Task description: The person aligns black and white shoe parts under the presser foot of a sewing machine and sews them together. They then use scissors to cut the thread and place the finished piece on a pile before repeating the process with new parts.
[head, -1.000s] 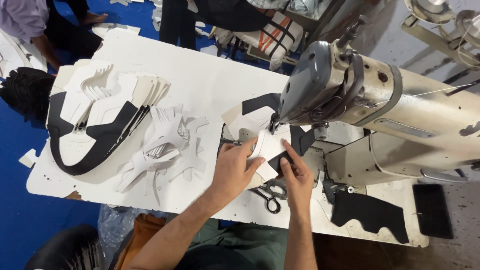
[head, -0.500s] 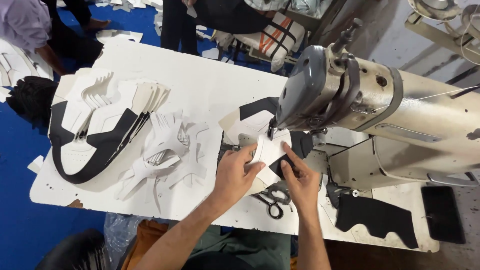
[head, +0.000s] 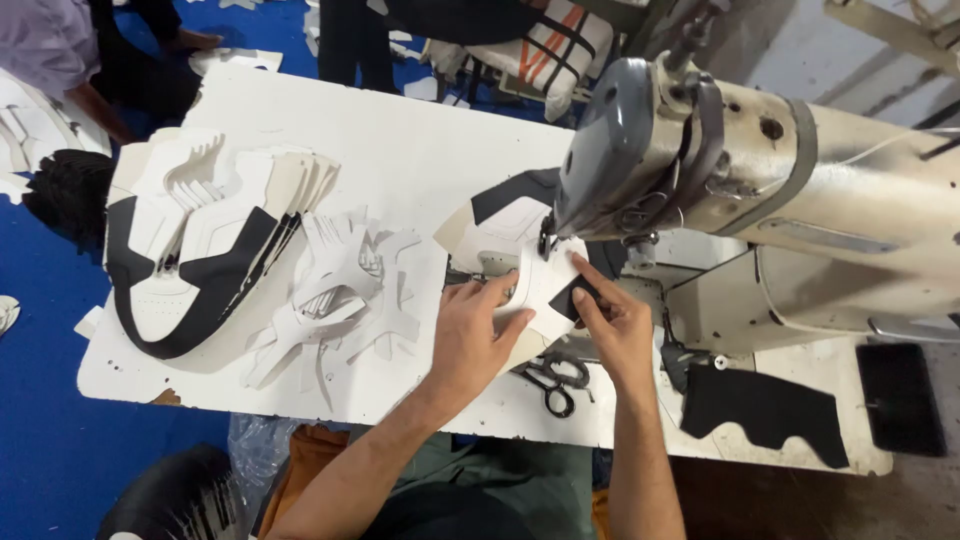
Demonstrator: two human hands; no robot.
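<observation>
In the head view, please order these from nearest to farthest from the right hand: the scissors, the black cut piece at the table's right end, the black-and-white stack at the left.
1. Scissors, just left of the right hand.
2. Black cut piece, to its right.
3. Black-and-white stack, far left.

Bright even overhead light, soft shadows, mild glare on white table, slightly soft focus

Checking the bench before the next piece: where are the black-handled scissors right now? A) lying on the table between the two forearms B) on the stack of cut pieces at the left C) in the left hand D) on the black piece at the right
A: the scissors lie flat on the white table, below the left hand and right hand, which press the white-and-black workpiece.
</observation>
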